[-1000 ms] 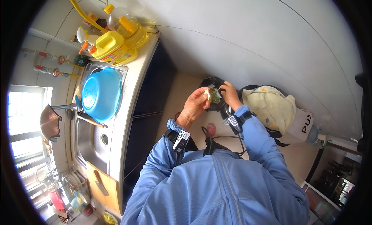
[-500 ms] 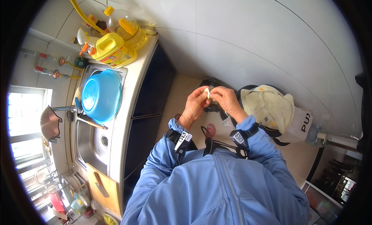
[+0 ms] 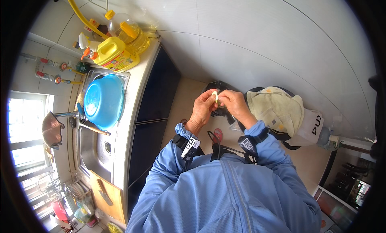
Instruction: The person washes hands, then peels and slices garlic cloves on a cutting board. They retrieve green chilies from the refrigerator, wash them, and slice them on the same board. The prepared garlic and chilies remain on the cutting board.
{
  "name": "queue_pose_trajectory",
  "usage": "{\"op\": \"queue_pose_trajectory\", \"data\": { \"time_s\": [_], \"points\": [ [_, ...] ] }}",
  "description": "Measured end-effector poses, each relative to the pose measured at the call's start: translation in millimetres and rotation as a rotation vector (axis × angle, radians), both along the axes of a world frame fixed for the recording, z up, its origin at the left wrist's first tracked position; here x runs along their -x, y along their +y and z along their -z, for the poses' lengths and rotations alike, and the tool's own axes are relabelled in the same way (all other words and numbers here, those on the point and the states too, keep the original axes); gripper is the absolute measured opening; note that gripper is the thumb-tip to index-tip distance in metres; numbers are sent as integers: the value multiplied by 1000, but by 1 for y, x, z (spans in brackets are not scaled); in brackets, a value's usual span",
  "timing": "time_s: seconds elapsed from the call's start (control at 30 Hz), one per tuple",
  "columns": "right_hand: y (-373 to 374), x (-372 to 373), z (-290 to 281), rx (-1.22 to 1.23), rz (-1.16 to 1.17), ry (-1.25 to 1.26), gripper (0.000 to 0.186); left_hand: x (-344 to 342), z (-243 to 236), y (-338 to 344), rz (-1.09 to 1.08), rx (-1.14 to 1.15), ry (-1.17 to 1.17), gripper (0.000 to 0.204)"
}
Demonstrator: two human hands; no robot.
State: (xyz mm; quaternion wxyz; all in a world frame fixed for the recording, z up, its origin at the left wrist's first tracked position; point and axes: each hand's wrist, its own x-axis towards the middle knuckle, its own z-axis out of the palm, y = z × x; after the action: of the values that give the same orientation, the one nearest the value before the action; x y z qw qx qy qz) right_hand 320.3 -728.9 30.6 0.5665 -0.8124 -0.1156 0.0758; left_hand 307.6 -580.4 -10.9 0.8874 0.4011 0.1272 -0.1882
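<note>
Wht wall [image 3: 249, 36] ahead, beige flr [image 3: 181, 102], dk blue cabs [image 3: 155, 88] under pale ctr [image 3: 124, 140] on L, bright window [image 3: 28, 122] beyond

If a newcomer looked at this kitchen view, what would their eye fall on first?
Probably the big blue basin at the sink on the left, and the bright yellow jug on the counter above it in the picture. Next, near the centre, the left hand and right hand meet at a small pale piece.
</note>
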Motion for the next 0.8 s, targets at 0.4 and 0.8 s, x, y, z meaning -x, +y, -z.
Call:
{"op": "queue_pose_trajectory", "data": {
  "time_s": [0.4, 0.8],
  "points": [
    [-3, 0, 2, 83, 87, -206, 8, 0, -7, -7, 45, 8, 30, 24],
    [-27, -10, 29, 203, 197, -241, 8, 4, -5, -8, 156, 312, 60, 25]
  ]
}}
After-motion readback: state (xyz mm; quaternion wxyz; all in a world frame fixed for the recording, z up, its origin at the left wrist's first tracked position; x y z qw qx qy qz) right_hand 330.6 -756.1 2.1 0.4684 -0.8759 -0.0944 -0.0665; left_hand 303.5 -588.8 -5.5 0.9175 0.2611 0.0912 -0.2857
